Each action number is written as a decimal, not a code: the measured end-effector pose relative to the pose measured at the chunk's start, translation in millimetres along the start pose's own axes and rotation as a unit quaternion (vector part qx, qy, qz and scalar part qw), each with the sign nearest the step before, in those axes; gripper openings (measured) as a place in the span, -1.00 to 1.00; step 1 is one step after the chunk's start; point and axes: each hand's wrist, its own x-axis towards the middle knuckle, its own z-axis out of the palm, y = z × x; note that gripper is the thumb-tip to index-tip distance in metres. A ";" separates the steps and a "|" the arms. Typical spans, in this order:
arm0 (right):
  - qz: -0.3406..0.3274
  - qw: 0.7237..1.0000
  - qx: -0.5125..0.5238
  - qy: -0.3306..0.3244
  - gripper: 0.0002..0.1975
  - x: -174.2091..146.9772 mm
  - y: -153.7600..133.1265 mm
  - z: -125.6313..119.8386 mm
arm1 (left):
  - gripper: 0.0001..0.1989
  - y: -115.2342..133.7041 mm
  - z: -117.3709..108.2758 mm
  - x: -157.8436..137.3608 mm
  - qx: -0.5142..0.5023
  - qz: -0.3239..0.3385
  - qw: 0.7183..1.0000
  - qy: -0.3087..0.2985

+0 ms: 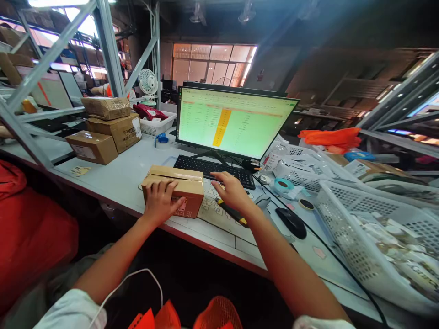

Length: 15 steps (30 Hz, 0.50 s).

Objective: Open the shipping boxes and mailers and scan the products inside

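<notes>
A taped brown cardboard box point(188, 194) sits at the front edge of the white desk, left of the keyboard. My left hand point(160, 198) grips it, fingers over the top and thumb across the printed front face. Just right of the box, my right hand point(231, 189) hovers at the near edge of the black keyboard point(195, 165), its fingers apart and nothing in them. Beneath that hand lies a yellow and black utility knife point(235, 214), partly covered by the wrist. A lit monitor point(236, 121) showing a table with an orange column stands behind the keyboard.
Several cardboard boxes point(94, 148) are piled at the left by a metal rack point(109, 50). To the right are a black mouse point(291, 223), tape rolls point(283, 185) and white baskets point(338, 214) of small packets. Blue tape point(162, 140) lies left of the monitor.
</notes>
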 end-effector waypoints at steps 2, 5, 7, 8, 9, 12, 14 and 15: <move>-0.056 0.997 0.055 0.003 -0.65 22.6 -22.2 -1.0 | -0.56 -3.0 13.7 -2.3 0.014 -0.004 1.000 0.008; -0.101 0.992 0.055 -0.055 -0.61 49.1 -51.5 10.6 | -0.65 -9.0 15.6 -3.6 0.012 0.005 1.000 0.007; -0.109 0.989 0.020 -0.093 -0.59 61.0 -64.9 18.6 | -0.67 -10.4 11.6 -2.3 0.003 0.005 1.000 -0.003; -0.113 0.988 0.000 -0.107 -0.59 65.4 -69.6 20.5 | -0.67 -10.2 9.8 -1.4 -0.003 0.001 1.000 -0.010; -0.121 0.985 -0.022 -0.116 -0.60 69.0 -73.0 20.8 | -0.68 -9.7 8.6 -0.5 -0.010 -0.003 1.000 -0.017; -0.142 0.976 -0.104 -0.125 -0.63 78.0 -76.8 14.1 | -0.69 -6.9 7.7 -0.6 -0.019 -0.014 0.999 -0.030; -0.096 0.979 -0.154 -0.098 -0.59 85.2 -74.8 8.7 | -0.69 -4.5 7.2 -3.4 -0.023 -0.018 0.999 -0.027; -0.060 0.981 -0.169 -0.078 -0.55 89.6 -72.7 7.2 | -0.69 -3.4 6.4 -4.9 -0.028 -0.017 0.999 -0.023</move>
